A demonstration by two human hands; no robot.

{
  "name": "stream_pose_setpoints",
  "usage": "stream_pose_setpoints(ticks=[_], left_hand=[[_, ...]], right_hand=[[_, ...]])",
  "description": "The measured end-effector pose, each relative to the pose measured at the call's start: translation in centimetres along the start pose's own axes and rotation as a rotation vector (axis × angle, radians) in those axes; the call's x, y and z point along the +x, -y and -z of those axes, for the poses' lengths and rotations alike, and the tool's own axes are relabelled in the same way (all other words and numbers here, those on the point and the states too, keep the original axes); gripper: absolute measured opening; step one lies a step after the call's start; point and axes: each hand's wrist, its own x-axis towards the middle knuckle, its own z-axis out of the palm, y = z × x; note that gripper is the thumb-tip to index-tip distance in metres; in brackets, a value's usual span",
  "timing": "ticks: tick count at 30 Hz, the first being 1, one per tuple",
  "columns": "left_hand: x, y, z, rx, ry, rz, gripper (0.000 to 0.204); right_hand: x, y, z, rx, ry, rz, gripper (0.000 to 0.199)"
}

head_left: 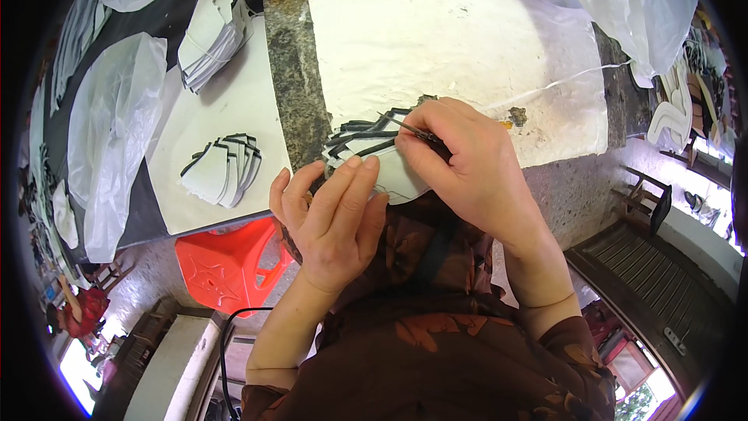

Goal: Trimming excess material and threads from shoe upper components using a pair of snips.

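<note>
At the table's near edge, a fanned stack of white cut pieces with black edging [364, 143] lies in front of me. My left hand [331, 218] rests on its near left side, fingers stretched out and fingertips on the pieces. Over the right part of the stack, my right hand [461, 158] is closed round a thin dark pointed tool [421, 134]. The tool's tip points left, over the black edges; its exact kind is hard to make out. Part of the stack is hidden under both hands.
A white sheet [436, 39] covers much of the stone slab [292, 55]. Another fan of white pieces [222, 170] lies to the left, with a tied bundle [210, 39] behind it. Plastic bags [113, 133] lie farther left. A red stool [226, 265] stands below the table edge.
</note>
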Motion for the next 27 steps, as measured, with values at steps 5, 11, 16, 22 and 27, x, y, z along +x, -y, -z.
stream_pose_setpoints(ticks=[5,11,16,22,27], left_hand=[[0.3,-0.3,0.0,0.008,0.001,0.002,0.037],[1.1,-0.7,0.0,0.008,-0.024,0.000,0.031],[1.9,-1.4,-0.1,-0.006,-0.043,0.014,0.027],[2.2,-1.5,0.1,0.012,-0.025,0.005,0.029],[2.2,-1.4,0.1,0.014,-0.005,-0.009,0.032]], right_hand=[[0.0,-0.2,0.1,0.033,0.003,0.003,0.008],[-0.1,-0.4,0.2,0.043,0.016,0.011,0.011],[-0.2,-0.9,0.6,0.092,0.002,0.004,0.010],[-0.1,-1.1,1.2,0.116,0.044,-0.075,0.010],[0.0,-1.4,1.5,0.138,0.053,-0.096,0.011]])
